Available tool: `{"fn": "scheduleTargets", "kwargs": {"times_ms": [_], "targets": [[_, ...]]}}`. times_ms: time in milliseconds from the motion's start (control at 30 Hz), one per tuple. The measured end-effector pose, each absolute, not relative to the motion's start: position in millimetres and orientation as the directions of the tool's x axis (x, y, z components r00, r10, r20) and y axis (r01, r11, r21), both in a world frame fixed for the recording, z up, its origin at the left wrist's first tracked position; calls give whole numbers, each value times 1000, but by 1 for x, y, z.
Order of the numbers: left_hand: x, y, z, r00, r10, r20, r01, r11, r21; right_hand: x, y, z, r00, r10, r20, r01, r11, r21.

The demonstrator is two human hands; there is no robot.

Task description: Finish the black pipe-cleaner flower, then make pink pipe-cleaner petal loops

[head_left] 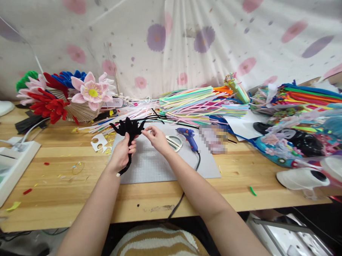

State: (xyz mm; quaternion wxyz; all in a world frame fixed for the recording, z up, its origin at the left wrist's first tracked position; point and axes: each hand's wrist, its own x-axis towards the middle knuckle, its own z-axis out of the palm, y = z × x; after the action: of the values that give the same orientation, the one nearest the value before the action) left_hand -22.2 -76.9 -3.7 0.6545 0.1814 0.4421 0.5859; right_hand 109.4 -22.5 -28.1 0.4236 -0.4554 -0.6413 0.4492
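A black fuzzy flower (128, 127), seemingly made of pipe cleaners, stands upright above a grey cutting mat (152, 168). My left hand (122, 153) is wrapped round its stem just below the petals, and the stem's lower end sticks out under the palm. At the flower's right side, my right hand (157, 138) has thumb and forefinger pinched close to the tip of a petal. Whether those fingertips grip the petal is too small to tell. Behind that hand lie scissors (174, 143) with pale handles, and beside them a blue glue gun (189, 137).
Bundles of coloured pipe cleaners (189, 102) line the back of the table. Finished fuzzy flowers (89, 89) stand at left, near a white power strip (13, 174). A white thread cone (301, 179) lies at right. The glue gun's cable (182, 200) crosses the front edge.
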Motion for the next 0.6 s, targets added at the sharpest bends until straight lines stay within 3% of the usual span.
{"fn": "scheduleTargets", "kwargs": {"times_ms": [233, 333, 467, 600], "targets": [[-18, -79, 1, -106, 915, -390, -608, 251, 753, 106, -3, -32, -161, 985, 60, 218, 95, -971], [-16, -78, -2, -214, 913, -348, -535, 189, 824, 111, -13, -29, -108, 985, 131, 324, 160, -932], [-11, -75, -9, -357, 889, -288, -363, 152, 919, 108, -36, -13, -261, 909, 326, 525, 417, -742], [-5, -76, -9, -379, 894, -237, -232, 156, 960, 97, -41, -1, -386, 851, 357, 670, 524, -525]]}}
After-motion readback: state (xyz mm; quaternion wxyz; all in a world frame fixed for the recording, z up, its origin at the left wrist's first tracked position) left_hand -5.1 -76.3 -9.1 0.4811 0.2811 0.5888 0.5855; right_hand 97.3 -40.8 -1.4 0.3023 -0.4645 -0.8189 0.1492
